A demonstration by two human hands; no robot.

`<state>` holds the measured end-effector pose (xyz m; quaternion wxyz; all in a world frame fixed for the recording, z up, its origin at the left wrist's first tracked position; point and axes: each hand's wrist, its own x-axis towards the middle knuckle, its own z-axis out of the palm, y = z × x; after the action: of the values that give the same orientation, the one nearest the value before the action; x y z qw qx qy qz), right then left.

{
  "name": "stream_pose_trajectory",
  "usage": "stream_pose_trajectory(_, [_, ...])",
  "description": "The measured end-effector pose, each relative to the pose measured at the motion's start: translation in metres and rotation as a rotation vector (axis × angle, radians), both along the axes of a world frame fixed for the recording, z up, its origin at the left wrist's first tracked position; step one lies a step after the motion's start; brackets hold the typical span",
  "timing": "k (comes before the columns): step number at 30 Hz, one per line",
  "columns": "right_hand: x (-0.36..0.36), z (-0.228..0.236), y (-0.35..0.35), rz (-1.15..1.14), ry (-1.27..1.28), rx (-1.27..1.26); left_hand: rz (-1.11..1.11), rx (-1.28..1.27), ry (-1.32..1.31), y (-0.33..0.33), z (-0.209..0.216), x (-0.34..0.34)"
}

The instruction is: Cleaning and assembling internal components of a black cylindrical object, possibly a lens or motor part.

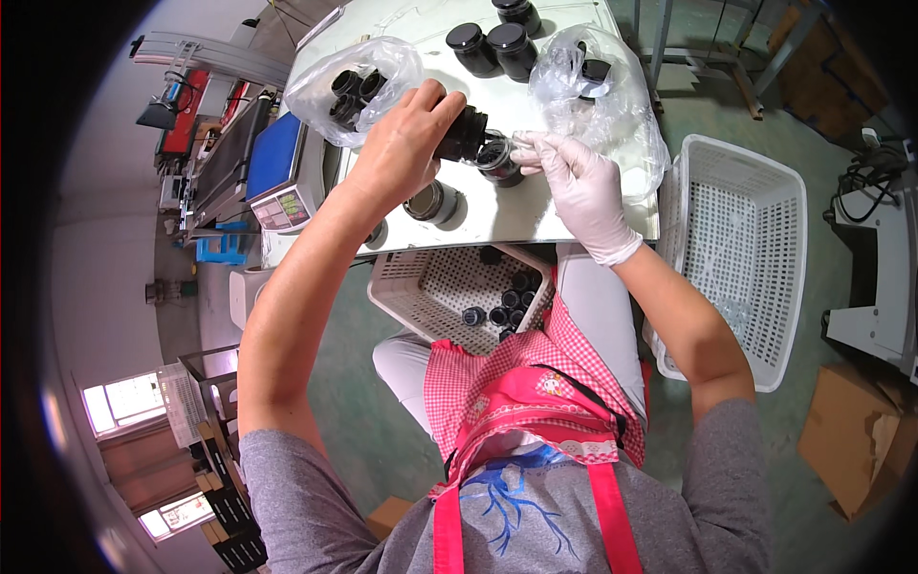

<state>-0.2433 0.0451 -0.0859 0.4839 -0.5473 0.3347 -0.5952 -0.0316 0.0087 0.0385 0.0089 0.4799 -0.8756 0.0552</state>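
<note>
My bare left hand point(400, 143) is closed round a dark jar point(463, 136), tilted with its mouth toward the right. Beside that mouth, an open dark jar point(497, 170) stands on the white table point(535, 215). My right hand point(585, 187), in a white glove, has its fingertips pinched at the standing jar's rim. Something thin and clear shows at those fingertips, too small to name. A wider open jar point(430, 204) stands below my left hand, near the table's front edge.
Clear plastic bags point(406, 62) point(622, 143) with dark jars lie left and right. Several lidded black jars point(512, 50) stand at the back. A white basket point(411, 297) below holds small dark pieces; another basket point(789, 258) stands right. A scale point(287, 206) sits left.
</note>
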Motion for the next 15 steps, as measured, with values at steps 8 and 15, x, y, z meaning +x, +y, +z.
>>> stream_pose_trajectory(8, [0.018,-0.005,-0.019,0.192,-0.384,0.364,0.030,0.048,0.029,0.000,-0.002,-0.002])
stream_pose_trajectory(15, [0.011,0.000,-0.019,0.286,-0.481,0.482,-0.002,0.006,0.017,-0.004,-0.002,0.000])
